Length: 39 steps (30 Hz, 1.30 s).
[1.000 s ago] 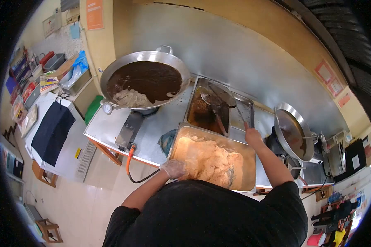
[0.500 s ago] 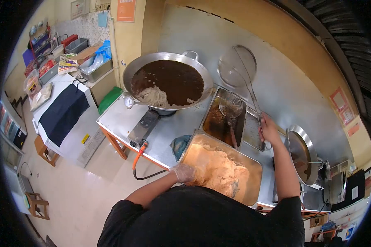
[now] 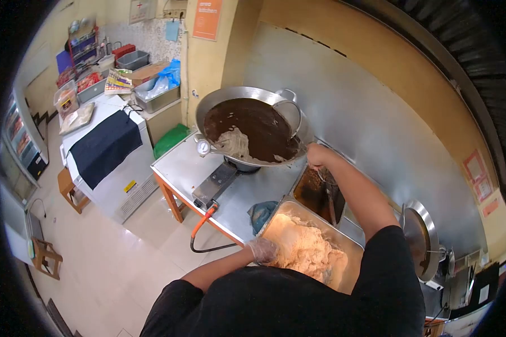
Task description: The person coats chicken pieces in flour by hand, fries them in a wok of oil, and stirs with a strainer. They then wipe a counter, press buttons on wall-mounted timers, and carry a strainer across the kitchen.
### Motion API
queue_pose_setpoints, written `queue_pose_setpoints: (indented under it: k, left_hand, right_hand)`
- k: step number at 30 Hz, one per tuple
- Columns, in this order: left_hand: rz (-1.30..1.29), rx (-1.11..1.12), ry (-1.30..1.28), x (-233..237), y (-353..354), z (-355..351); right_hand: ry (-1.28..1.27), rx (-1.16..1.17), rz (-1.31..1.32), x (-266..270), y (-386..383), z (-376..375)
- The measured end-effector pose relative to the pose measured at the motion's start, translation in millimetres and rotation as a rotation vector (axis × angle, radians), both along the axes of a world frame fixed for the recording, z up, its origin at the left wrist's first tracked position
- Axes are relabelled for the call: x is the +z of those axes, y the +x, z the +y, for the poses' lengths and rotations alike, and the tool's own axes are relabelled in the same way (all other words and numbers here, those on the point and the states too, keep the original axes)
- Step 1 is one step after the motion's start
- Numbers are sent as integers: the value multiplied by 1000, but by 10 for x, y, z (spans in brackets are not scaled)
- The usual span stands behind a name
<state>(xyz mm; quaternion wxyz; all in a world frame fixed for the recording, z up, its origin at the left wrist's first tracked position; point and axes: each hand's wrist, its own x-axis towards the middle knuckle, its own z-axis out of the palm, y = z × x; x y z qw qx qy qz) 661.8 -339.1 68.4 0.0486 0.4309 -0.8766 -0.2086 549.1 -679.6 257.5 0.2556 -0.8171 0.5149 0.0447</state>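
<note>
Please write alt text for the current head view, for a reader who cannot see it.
A person's right hand holds a wire strainer at the right side of a large wok of dark liquid with a pale clump in it. The gloved left hand is at the edge of a metal tray of orange mixture.

A white chest freezer (image 3: 138,194) stands with a dark cloth (image 3: 108,147) draped over its top and side. On its far end lies a flat packet (image 3: 77,119), with a clear tub (image 3: 66,101) just beyond. Right of the freezer are a green object (image 3: 171,140) and, higher, a metal bin (image 3: 164,101) holding a blue plastic bag (image 3: 171,72). An orange poster (image 3: 207,18) hangs above and right of the freezer. Left of it, one wooden stool (image 3: 72,190) sits just beside, another stool (image 3: 46,258) well apart.
</note>
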Motion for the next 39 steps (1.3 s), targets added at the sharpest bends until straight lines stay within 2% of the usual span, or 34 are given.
queue_pose_setpoints:
  k: [1,2,4,7,8,10,13,14,17,26,29,33,35,38,39]
  left_hand:
    - [8,-24,-41,-96,-2,-22]
    - [20,-7,-43,-162,-8,-40]
    - [43,24,-45,-302,-30,-55]
    - [67,-16,-60,-310,-8,-58]
    - [73,5,-47,-278,-6,-51]
    - [85,42,-21,-192,-5,-16]
    - [114,20,-74,-369,-16,-47]
    - [89,9,-62,-316,-12,-44]
    - [28,-10,-27,-234,-25,-45]
    - [-20,-9,-6,-177,-48,-34]
    - [-17,27,-6,-42,-20,10]
    - [5,45,6,15,-12,7]
    - [12,42,7,-64,-21,-13]
    - [18,37,21,-198,-65,2]
    - [28,48,18,-147,-48,8]
  right_hand:
    - [157,-107,-210,-81,64,-76]
    - [147,-13,61,40,262,-46]
    - [99,135,122,-77,500,-93]
    - [74,340,-167,-635,721,-558]
    - [102,336,-223,-583,804,-465]
    - [318,174,-402,-320,965,-111]
    - [623,-166,-686,141,1158,554]
    - [645,-129,-728,160,1183,581]
    - [716,-279,-918,242,1223,666]
    - [658,-346,-978,565,902,924]
    - [585,-207,-869,598,483,839]
    - [434,-98,-693,1041,1,1214]
    - [394,-131,-707,982,-325,1176]
    - [427,-331,-769,793,-627,1641]
    - [448,-331,-830,458,-791,1632]
